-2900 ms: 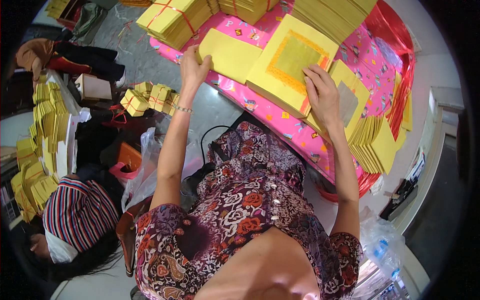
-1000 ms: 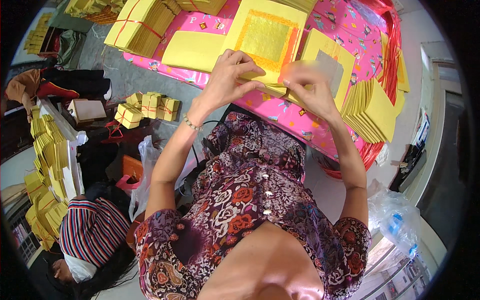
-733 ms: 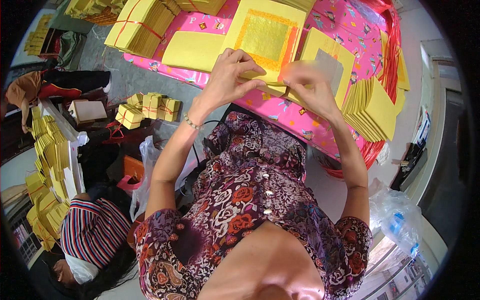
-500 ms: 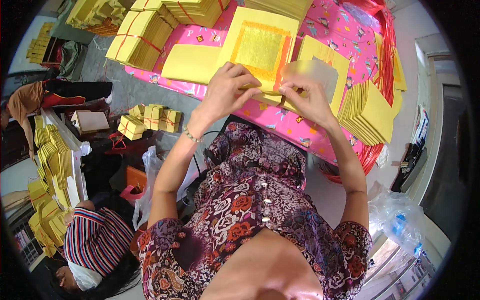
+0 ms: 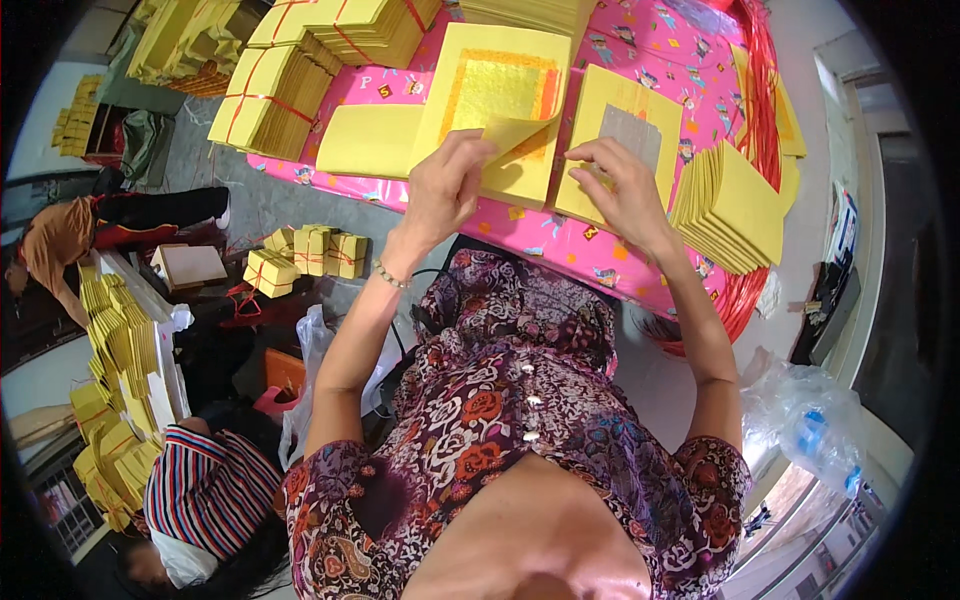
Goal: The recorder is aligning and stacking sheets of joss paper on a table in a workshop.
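My left hand (image 5: pixel 447 188) is closed on the near edge of a yellow paper sheet (image 5: pixel 530 128), which curls up off the stack beneath it. An orange-bordered square with a gold middle (image 5: pixel 497 85) is printed on this sheet. Part of another orange border shows on the paper under the curl. My right hand (image 5: pixel 622 190) has its thumb and fingers apart, with nothing between them. It hovers over or rests on the near part of a second yellow paper stack (image 5: pixel 590 105); contact is unclear. A silver-grey square (image 5: pixel 632 135) lies on that stack beside my fingers.
Fanned yellow papers (image 5: pixel 735 210) lie at right, near red plastic strands (image 5: pixel 762 110). Yellow bundles tied with red string (image 5: pixel 265 95) stand at left on the pink patterned tablecloth (image 5: pixel 375 90), beside a plain yellow stack (image 5: pixel 368 140). Two people (image 5: pixel 215 490) are at far left, by more yellow paper.
My left hand has lifted and curled the sheet's near edge up. My right hand has come off that stack and opened, shifting right. The blur by the right stack is gone.
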